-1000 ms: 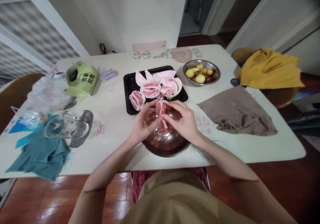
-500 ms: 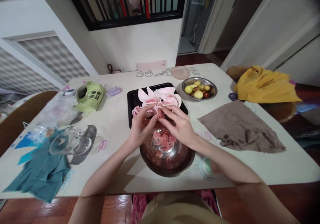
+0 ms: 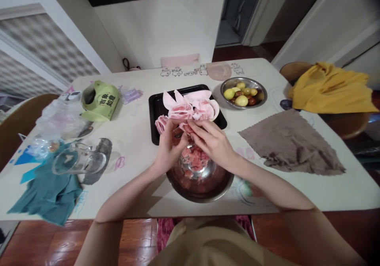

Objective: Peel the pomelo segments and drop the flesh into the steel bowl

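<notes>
Green carton point(image 3: 104, 101) — “吉象如意”

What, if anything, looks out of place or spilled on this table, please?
The teal cloth lies rumpled at the left of the table, one corner poking past the near edge, which looks untidy. No spill stands out; fruit pieces sit in the metal bowl.

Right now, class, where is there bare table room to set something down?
Bare tabletop shows between the glass jug and the black tray, and between the brown cloth and the near edge. Crowded: the left end, with teal cloth, plastic bag and green box; the middle, where left hand and right hand hold a pink fruit piece over the steel bowl.
</notes>
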Demonstrator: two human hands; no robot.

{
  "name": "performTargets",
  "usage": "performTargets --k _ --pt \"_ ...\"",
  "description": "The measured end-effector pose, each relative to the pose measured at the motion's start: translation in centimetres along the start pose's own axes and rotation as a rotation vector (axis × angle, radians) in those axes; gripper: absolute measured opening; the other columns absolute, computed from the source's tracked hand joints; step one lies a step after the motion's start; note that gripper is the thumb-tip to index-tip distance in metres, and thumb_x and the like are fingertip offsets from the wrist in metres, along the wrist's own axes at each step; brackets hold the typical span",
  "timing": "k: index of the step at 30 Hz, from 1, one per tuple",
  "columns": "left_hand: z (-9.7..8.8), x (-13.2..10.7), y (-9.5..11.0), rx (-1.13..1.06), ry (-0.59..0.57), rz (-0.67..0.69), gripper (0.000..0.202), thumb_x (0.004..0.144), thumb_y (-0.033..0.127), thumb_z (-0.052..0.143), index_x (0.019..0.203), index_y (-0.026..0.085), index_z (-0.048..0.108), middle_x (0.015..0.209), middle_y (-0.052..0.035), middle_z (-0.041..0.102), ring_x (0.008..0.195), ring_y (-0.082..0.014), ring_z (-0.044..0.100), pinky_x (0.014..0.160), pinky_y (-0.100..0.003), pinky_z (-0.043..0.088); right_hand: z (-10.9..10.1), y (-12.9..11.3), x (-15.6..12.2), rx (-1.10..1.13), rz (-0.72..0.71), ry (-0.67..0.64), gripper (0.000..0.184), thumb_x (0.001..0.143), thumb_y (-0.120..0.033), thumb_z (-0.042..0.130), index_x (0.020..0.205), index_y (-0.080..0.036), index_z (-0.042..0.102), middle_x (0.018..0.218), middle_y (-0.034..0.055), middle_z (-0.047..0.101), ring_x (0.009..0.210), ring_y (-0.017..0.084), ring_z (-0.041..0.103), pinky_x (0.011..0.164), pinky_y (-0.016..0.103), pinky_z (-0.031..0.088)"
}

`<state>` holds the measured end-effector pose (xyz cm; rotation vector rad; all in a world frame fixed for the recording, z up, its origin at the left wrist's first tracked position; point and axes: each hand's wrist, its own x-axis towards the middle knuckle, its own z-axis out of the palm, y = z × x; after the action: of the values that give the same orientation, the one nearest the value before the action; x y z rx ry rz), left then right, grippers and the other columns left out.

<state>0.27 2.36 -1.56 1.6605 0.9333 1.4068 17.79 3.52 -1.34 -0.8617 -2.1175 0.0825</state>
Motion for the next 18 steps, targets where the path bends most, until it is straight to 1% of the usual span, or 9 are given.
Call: performTargets --k 3,5,11,15,18 --pt "0.2 -0.1 -0.3 -0.028 -0.001 0.022 0.021 0.099 0.023 0.06 0.119 0.021 0.056 0.113 -0.0057 0.063 0.106 -0.0145 0.065 0.095 -0.028 0.056 0.3 0.1 -0.4 -0.1 -0.055 0.042 0.04 0.101 -0.015 0.052 0.14 -0.012 0.059 0.113 0.0133 0.074 0.104 0.023 0.071 0.096 0.042 0.062" --pt "0.3 -0.2 -0.4 -0.041 0.001 0.03 0.023 0.099 0.022 0.06 0.121 0.021 0.056 0.114 -0.0062 0.064 0.108 -0.015 0.065 0.095 -0.027 0.056 0.4 0.0 -0.6 -0.127 -0.068 0.062 0.037 0.101 -0.013 0.053 0.136 -0.009 0.062 0.114 0.0142 0.076 0.103 0.023 0.073 0.094 0.041 0.063" --pt "0.7 -0.4 -0.7 -0.08 0.022 0.006 0.021 0.098 0.027 0.061 0.118 0.021 0.056 0.113 -0.006 0.065 0.105 -0.0151 0.066 0.093 -0.028 0.057 0.2 -0.3 -0.5 -0.119 -0.04 0.108 0.028 0.1 -0.013 0.055 0.124 -0.006 0.069 0.11 0.014 0.077 0.097 0.022 0.075 0.091 0.038 0.065" --pt "1.0 -0.5 -1.5 -0.142 0.061 -0.054 0.022 0.099 0.031 0.061 0.119 0.024 0.056 0.113 -0.004 0.065 0.104 -0.0145 0.065 0.092 -0.027 0.056 0.3 -0.5 -0.3 -0.152 -0.059 0.134 0.026 0.099 -0.012 0.057 0.12 -0.005 0.07 0.11 0.0139 0.078 0.098 0.022 0.075 0.093 0.037 0.065" --pt "1.0 -0.4 -1.6 -0.082 0.084 -0.042 0.022 0.099 0.031 0.06 0.12 0.023 0.057 0.112 -0.0045 0.064 0.104 -0.0152 0.065 0.094 -0.029 0.054 0.3 -0.6 -0.3 -0.206 -0.094 0.164 0.025 0.098 -0.012 0.059 0.119 -0.004 0.07 0.112 0.0143 0.078 0.1 0.023 0.076 0.094 0.037 0.065"
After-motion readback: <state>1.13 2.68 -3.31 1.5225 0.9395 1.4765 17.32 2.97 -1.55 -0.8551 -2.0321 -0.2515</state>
